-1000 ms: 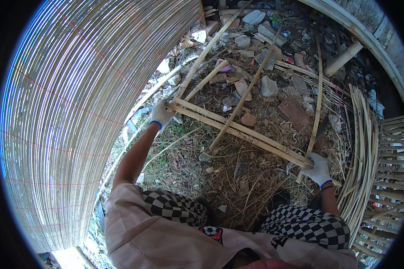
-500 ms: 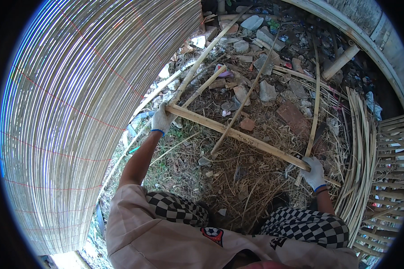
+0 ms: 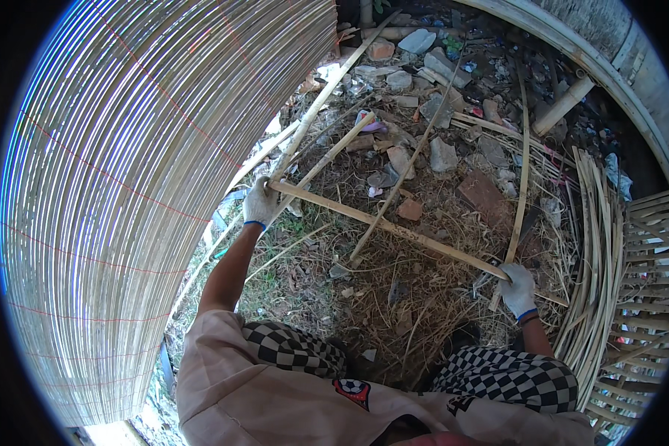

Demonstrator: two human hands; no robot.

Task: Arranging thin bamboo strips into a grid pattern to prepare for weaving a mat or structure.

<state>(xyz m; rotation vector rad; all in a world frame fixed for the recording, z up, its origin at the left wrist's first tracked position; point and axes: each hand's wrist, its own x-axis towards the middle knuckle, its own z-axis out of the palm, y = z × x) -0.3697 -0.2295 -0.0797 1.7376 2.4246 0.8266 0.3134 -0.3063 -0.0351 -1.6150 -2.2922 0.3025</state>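
Observation:
A long split-bamboo strip [image 3: 394, 227] slants across the ground in front of me. My left hand [image 3: 260, 205], in a white glove with a blue cuff, is closed round its far left end. The near right end is gripped by my right hand [image 3: 518, 288], gloved the same way. Beside my left hand, a bamboo pole [image 3: 321, 101] runs away from me, and a shorter bamboo piece [image 3: 340, 147] lies close by. A thin stick [image 3: 409, 165] passes beneath the held strip, and another bamboo strip [image 3: 523, 163] reaches toward my right hand.
A tied bamboo-slat screen [image 3: 141, 193] fills the left side. Broken bricks and stones [image 3: 444, 153] lie among dry grass ahead. At the right are a bundle of thin bamboo strips [image 3: 592, 245] and a slatted bamboo rack [image 3: 650, 305]. A bamboo post [image 3: 565, 105] juts out by the wall.
The held bamboo strip has turned about its length and shows a narrower face. My left hand has shifted slightly left and nearer; the bamboo pole beside it has also shifted left. My right hand barely moved.

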